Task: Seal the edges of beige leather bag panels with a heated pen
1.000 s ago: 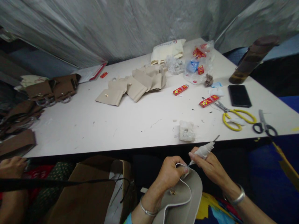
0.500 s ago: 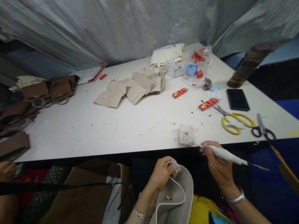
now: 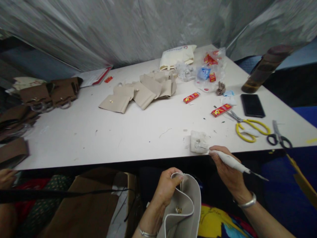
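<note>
My left hand (image 3: pixel 166 185) pinches the top rim of a light beige bag (image 3: pixel 196 205) with pale edges, held below the table's front edge. A small gold-coloured fitting (image 3: pixel 178 209) shows on the bag's inner panel. My right hand (image 3: pixel 229 170) is closed round a thin tool with a thick white wrapped handle (image 3: pixel 230 161) and a slim point at either end. Its front tip rests on or just above a small whitish pad (image 3: pixel 196 142) with a grey spot, at the table's front edge. Whether the tip touches the pad, I cannot tell.
Beige folded pieces (image 3: pixel 145 92) lie in a heap mid-table; brown bags (image 3: pixel 37 94) are at the left. Yellow-handled scissors (image 3: pixel 250 127), black-handled scissors (image 3: pixel 278 137), a phone (image 3: pixel 252 105), red boxes (image 3: pixel 221 110) and a bottle (image 3: pixel 266 69) are at the right. Another person's hand (image 3: pixel 7 178) shows far left.
My right hand has shifted slightly left and up, and the tool's tip has moved further over the pad. The bag in my left hand has moved a little left.
</note>
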A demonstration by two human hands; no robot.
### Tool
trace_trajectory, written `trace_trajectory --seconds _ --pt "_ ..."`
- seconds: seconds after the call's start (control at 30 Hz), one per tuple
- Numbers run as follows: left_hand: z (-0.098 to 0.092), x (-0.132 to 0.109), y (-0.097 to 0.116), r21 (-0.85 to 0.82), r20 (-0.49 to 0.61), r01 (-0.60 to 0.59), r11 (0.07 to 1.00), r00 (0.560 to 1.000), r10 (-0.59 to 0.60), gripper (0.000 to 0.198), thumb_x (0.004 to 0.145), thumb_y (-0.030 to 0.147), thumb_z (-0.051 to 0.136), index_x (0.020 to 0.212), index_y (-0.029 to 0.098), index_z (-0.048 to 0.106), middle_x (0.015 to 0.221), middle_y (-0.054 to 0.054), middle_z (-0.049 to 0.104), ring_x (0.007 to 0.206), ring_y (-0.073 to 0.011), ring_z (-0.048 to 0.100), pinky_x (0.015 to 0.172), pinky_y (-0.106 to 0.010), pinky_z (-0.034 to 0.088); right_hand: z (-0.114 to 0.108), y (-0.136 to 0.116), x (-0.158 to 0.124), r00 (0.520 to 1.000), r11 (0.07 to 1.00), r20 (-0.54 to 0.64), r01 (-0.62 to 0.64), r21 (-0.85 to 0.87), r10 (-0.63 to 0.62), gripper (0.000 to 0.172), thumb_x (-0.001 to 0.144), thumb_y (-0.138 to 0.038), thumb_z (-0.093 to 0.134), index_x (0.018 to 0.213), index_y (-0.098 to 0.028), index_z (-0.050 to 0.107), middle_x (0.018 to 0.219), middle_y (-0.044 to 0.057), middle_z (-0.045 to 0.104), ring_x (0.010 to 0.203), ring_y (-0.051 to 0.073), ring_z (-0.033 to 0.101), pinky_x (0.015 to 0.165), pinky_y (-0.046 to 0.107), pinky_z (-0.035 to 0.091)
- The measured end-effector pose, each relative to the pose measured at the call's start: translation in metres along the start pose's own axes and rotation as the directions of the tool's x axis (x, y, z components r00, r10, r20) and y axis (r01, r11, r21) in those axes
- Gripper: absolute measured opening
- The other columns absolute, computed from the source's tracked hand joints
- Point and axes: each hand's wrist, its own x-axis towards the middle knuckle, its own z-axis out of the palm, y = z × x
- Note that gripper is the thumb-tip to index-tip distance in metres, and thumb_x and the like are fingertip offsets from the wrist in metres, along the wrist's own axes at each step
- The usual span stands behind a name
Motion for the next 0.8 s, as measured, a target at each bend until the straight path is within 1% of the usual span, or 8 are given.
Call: trace_trajectory --seconds 0.27,0.37,0.47,0.53,0.6,0.67,0.73,0.8 --pt "0.001 0.001 0.001 -0.014 0.034 0.003 1.0 0.999 -0.003 0.023 0.06 0.03 0.08 0.074 0.014 0.073 0.072 -0.003 0.068 0.072 -0.017 0.057 0.076 -0.031 0.042 0.002 0.004 0.003 0.999 0.999 0.036 0.031 -0.015 -0.031 0.018 0.102 -0.041 0.066 0.103 -0.023 0.072 0.096 0.005 0.073 0.086 0.023 0.069 0.081 0.037 0.056" --pt "0.0 0.0 0.002 -0.004 0.055 -0.012 1.0 0.998 0.012 0.02 0.062 0.029 0.079 0.074 0.014 0.073 0.072 -0.003 0.068 0.072 -0.0167 0.057 0.076 -0.031 0.042 0.0 0.006 0.0 0.999 0.999 0.006 0.041 0.0 -0.041 0.02 0.102 -0.043 0.067 0.103 -0.024 0.072 0.098 0.006 0.073 0.087 0.024 0.069 0.082 0.038 0.055" --pt "0.0 -0.001 0.002 0.009 0.088 -0.023 1.0 0.996 0.022 0.018 0.064 0.029 0.078 0.074 0.014 0.074 0.071 -0.002 0.068 0.071 -0.0163 0.056 0.075 -0.03 0.042 -0.001 0.005 -0.008 0.999 0.995 0.0 -0.032 0.093 0.033 0.022 0.101 -0.045 0.067 0.103 -0.024 0.072 0.093 0.005 0.073 0.085 0.024 0.07 0.082 0.038 0.056" --pt "-0.001 -0.001 0.002 0.024 0.117 -0.028 0.999 0.993 0.025 0.018 0.064 0.029 0.078 0.074 0.015 0.074 0.072 -0.002 0.068 0.072 -0.0164 0.056 0.076 -0.03 0.042 0.001 0.002 -0.015 0.983 0.969 0.115 -0.165 0.185 0.146 0.025 0.102 -0.048 0.066 0.1 -0.024 0.072 0.082 0.003 0.072 0.076 0.023 0.069 0.074 0.036 0.057" --pt "-0.003 -0.001 0.002 0.033 0.144 -0.028 0.999 0.989 0.023 0.018 0.064 0.029 0.079 0.075 0.015 0.074 0.073 -0.002 0.068 0.073 -0.0165 0.056 0.077 -0.03 0.042 0.004 -0.001 -0.022 0.931 0.93 0.3 -0.284 0.235 0.209 0.029 0.102 -0.051 0.065 0.095 -0.023 0.071 0.072 0.002 0.069 0.069 0.021 0.067 0.067 0.032 0.055" --pt "-0.005 -0.001 0.002 0.024 0.165 -0.017 1.0 0.986 0.013 0.02 0.064 0.031 0.08 0.076 0.015 0.075 0.073 -0.002 0.067 0.073 -0.0162 0.055 0.076 -0.03 0.042 0.007 -0.004 -0.028 0.869 0.907 0.445 -0.346 0.239 0.214 0.033 0.102 -0.052 0.065 0.091 -0.022 0.071 0.07 0.001 0.068 0.067 0.02 0.065 0.065 0.03 0.053" --pt "-0.006 -0.002 0.004 0.004 0.18 0.004 1.0 0.984 -0.004 0.023 0.064 0.032 0.082 0.077 0.014 0.075 0.072 -0.002 0.066 0.072 -0.0153 0.053 0.075 -0.03 0.041 0.01 -0.007 -0.031 0.833 0.892 0.504 -0.385 0.236 0.227 0.034 0.102 -0.052 0.063 0.09 -0.021 0.07 0.07 0.001 0.067 0.068 0.019 0.064 0.066 0.029 0.052" --pt "-0.008 -0.002 0.005 -0.018 0.185 0.031 0.999 0.982 -0.027 0.025 0.063 0.032 0.083 0.078 0.014 0.075 0.072 -0.001 0.065 0.071 -0.0145 0.052 0.074 -0.029 0.04 0.012 -0.009 -0.033 0.822 0.877 0.515 -0.414 0.243 0.245 0.034 0.102 -0.052 0.063 0.088 -0.021 0.069 0.071 0.0 0.065 0.068 0.018 0.062 0.066 0.028 0.05"
